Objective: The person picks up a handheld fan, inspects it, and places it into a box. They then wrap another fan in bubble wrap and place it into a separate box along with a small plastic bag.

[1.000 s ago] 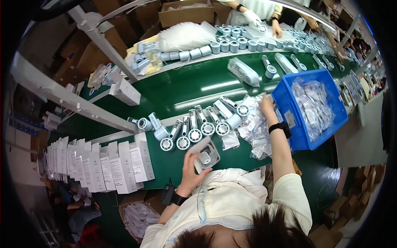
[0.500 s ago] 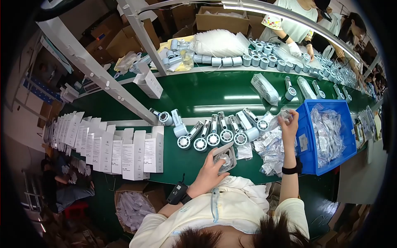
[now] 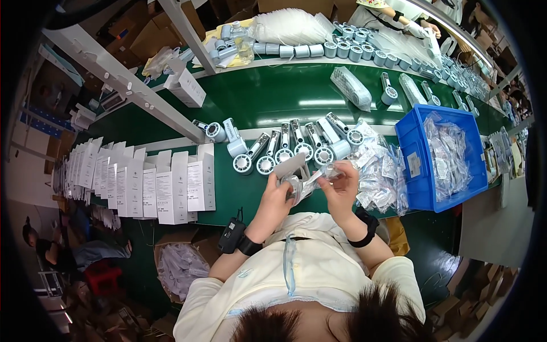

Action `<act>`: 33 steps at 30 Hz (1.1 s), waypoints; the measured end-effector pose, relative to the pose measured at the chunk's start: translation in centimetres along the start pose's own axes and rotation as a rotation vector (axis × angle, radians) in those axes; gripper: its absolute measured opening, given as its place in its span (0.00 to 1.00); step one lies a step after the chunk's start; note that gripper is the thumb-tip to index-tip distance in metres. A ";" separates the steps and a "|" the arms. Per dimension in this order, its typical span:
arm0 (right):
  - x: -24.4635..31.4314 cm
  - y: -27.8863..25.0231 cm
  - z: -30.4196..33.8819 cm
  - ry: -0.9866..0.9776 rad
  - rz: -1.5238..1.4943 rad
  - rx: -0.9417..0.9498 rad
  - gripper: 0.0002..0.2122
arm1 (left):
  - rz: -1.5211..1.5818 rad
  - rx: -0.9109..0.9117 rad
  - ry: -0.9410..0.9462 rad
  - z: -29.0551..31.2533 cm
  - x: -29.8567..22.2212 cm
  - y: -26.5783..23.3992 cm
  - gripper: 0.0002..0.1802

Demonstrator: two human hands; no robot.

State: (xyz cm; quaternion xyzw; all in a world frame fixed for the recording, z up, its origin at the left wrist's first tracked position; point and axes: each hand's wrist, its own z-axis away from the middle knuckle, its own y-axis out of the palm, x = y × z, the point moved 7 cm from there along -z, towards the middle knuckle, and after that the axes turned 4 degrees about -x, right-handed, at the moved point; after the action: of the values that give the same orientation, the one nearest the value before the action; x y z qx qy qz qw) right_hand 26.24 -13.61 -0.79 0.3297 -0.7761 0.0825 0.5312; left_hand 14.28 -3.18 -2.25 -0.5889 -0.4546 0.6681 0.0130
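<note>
In front of my chest, my left hand (image 3: 276, 200) is closed round a small open white box (image 3: 290, 167), its flap standing up. Clear plastic bulges at the box's mouth beside my left fingers. My right hand (image 3: 343, 191) has come close on the right and pinches a clear plastic bag (image 3: 323, 172) that stretches toward the box. What the bag contains is too small to make out. Just beyond my hands lies a row of light-blue handheld fans (image 3: 284, 155) with round grilles. A heap of clear bagged parts (image 3: 379, 179) lies right of my right hand.
Open white boxes (image 3: 178, 188) stand in a long row at the left. A blue bin (image 3: 411, 165) full of bagged parts sits at the right. Bubble-wrapped items (image 3: 350, 88) and more fans lie on the green belt (image 3: 256, 102). A metal post (image 3: 122, 85) rises at left; co-workers are across.
My right hand has moved left from beside the blue bin to the box, carrying the clear bag. My left hand has shifted slightly left, and the whole view has tilted a little.
</note>
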 end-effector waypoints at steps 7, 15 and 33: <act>1.0 2.8 1.9 -0.332 0.454 0.294 0.15 | -0.048 -0.061 0.034 -0.3 -0.8 -0.6 0.11; 3.3 5.4 0.9 -0.646 0.666 0.542 0.15 | -0.057 -0.101 0.020 -1.2 0.5 -0.9 0.10; 1.0 1.9 0.6 -0.206 0.511 0.170 0.09 | -0.188 0.157 0.109 1.1 0.0 1.1 0.08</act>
State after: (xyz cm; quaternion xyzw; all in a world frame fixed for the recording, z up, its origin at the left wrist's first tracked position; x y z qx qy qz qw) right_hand 24.44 -12.88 0.29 0.1733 -0.8743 0.2445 0.3819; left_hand 13.98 -4.53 -3.06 -0.5765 -0.4527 0.6644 0.1462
